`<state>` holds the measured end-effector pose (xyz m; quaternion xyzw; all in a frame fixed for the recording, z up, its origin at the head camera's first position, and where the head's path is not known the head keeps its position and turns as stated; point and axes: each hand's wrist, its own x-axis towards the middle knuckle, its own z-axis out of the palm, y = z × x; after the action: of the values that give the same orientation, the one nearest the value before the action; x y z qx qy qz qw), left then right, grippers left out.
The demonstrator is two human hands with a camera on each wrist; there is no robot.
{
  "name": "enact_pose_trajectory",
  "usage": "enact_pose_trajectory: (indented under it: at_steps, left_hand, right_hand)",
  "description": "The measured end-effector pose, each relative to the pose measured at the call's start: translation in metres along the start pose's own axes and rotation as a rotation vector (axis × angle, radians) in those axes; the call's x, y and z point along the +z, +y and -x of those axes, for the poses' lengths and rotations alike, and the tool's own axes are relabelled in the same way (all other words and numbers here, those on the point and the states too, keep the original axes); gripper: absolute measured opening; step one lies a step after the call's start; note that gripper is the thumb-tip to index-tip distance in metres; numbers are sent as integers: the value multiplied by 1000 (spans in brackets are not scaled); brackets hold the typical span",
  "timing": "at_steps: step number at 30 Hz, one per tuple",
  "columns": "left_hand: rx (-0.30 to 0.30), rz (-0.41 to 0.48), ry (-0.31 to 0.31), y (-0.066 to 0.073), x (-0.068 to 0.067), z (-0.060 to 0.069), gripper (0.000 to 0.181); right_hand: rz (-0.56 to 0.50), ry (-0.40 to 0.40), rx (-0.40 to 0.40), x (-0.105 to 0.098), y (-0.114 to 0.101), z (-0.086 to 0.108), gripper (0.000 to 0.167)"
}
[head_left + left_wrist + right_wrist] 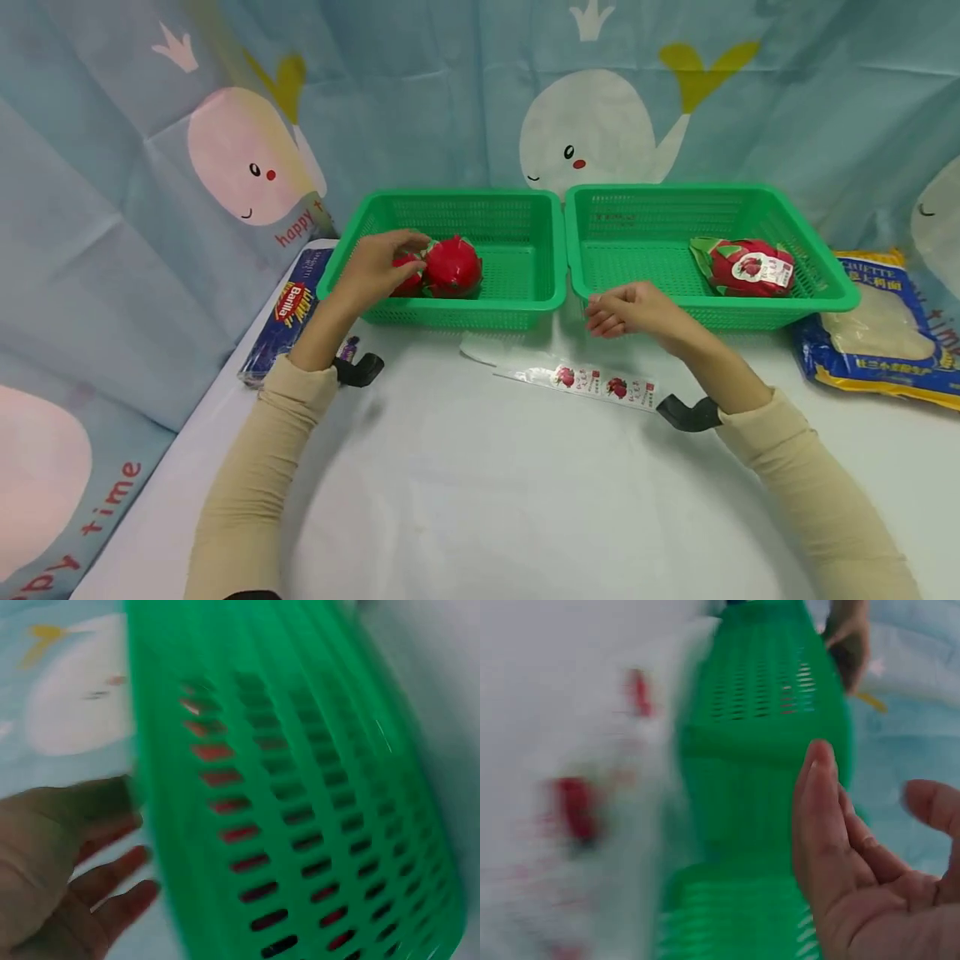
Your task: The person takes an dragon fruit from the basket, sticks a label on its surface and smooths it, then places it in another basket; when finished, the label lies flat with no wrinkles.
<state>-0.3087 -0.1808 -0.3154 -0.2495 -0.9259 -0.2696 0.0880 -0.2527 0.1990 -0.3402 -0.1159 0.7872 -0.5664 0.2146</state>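
Note:
My left hand (378, 265) is over the left end of the left green basket (465, 312), its fingers loosely bent and apart. Just under its fingertips sits a red dragon fruit (407, 285), partly hidden by the hand; I cannot tell whether they touch. A second dragon fruit (454, 267) lies right beside it. In the left wrist view the basket wall (292, 787) fills much of the picture. My right hand (633, 310) hovers before the right green basket (697, 312), holding nothing, fingers loosely bent. That basket holds a dragon fruit with a white printed label (742, 268).
A clear plastic bag (607, 387) printed with dragon fruits lies flat in front of the baskets. A blue spaghetti pack (288, 308) is at the left, and a blue and yellow pasta bag (877, 333) at the right. A whale-patterned curtain (450, 100) hangs behind.

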Motion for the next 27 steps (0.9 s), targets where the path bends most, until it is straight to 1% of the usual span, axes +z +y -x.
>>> enact_pose_trajectory:
  at_steps: [2, 3, 4, 5, 6, 7, 8, 9, 10, 11, 12, 13, 15, 17, 18, 21, 23, 24, 25, 27]
  left_hand:
    - [-3, -108, -190, -6, 5, -21, 56]
    - [-12, -165, -291, -9, 7, -32, 64]
    - [-23, -217, -385, -11, 9, -42, 73]
    - [-51, -248, -454, -13, 10, -51, 78]
    - [-79, -280, -518, -15, 11, -59, 84]
    - [-101, -310, -569, -15, 12, -67, 89]
    - [-115, -339, -609, -16, 12, -74, 94]
    - [-131, -363, -641, -16, 12, -78, 97]
    - [-139, -375, -665, -15, 12, -80, 100]
    - [-141, -383, -681, -14, 12, -82, 101]
    - [-126, -390, -689, -14, 13, -84, 100]
    - [-115, -397, -687, -13, 13, -85, 99]
    - [-81, -407, -663, -11, 16, -86, 94]
    - [-42, -391, -618, -9, 22, -88, 90]
    - [-27, -370, -591, -8, 27, -89, 89]
    - [-25, -280, -531, -4, 42, -90, 92]
    - [-45, -195, -526, -3, 49, -90, 95]
    - [-54, -171, -533, -2, 51, -89, 97]
    - [-53, -152, -539, -3, 53, -89, 98]
    - [-30, -125, -538, -5, 54, -89, 100]
  right_hand:
    - [-82, -45, 29, -2, 13, 4, 55]
    - [-160, -47, 35, -4, 22, 9, 56]
    - [-274, -23, 26, -8, 31, 15, 55]
    - [-396, 16, -4, -12, 39, 20, 51]
    - [-535, 62, -44, -16, 46, 25, 45]
    - [-677, 116, -96, -20, 52, 29, 39]
    - [-809, 165, -157, -25, 56, 32, 32]
    - [-921, 208, -214, -28, 60, 35, 25]
    - [-1000, 246, -262, -31, 62, 38, 21]
    - [-1041, 274, -282, -32, 63, 39, 18]
    - [-1065, 299, -287, -34, 64, 40, 17]
    - [-1067, 318, -286, -34, 64, 41, 16]
    - [-1043, 337, -276, -34, 64, 42, 16]
    - [-1010, 342, -282, -32, 65, 44, 19]
    - [-997, 342, -295, -32, 65, 45, 20]
    - [-964, 330, -325, -30, 65, 45, 21]
    - [-952, 319, -331, -30, 65, 45, 22]
    - [-945, 315, -330, -29, 66, 44, 21]
    - [-942, 312, -330, -29, 66, 44, 22]
    - [-946, 309, -337, -29, 66, 43, 21]
